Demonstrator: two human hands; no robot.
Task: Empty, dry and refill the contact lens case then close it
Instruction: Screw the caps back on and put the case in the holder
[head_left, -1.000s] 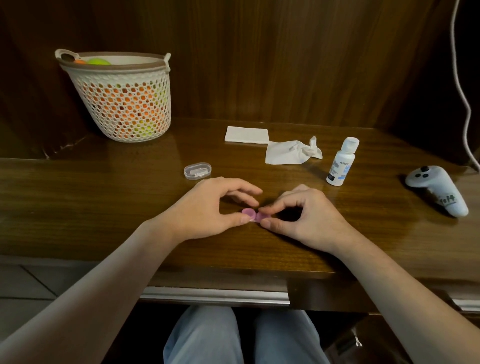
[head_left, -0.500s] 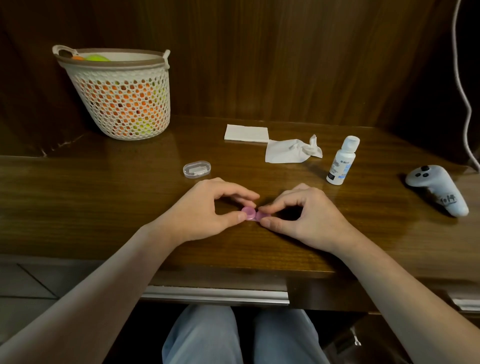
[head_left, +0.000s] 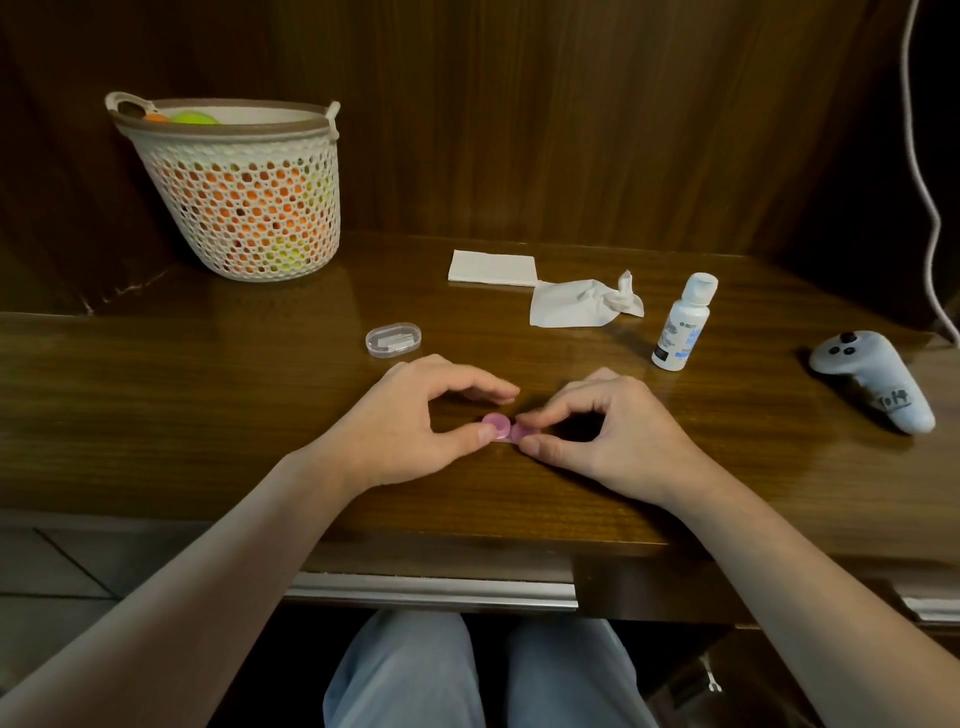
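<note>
Both hands pinch lens case (head_left: 506, 428) btwn grips on tabletop (head_left: 208, 415): L grip (head_left: 415, 421) twists cap, R grip (head_left: 597, 431) steadies, keep level.

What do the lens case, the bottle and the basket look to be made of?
Lens case: pink plastic, smooth, faintly translucent, pinched by both hands. Bottle: white plastic, likely glossy, with a printed label. Basket: white perforated plastic by its look, with a brown rim.

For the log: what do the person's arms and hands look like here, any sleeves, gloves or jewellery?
Both forearms are bare up to the frame edge, no sleeves in view. The left hand and right hand have no gloves, and no rings, watch or bands show on the fingers or wrists. Light blue trousers show below the table.
</note>
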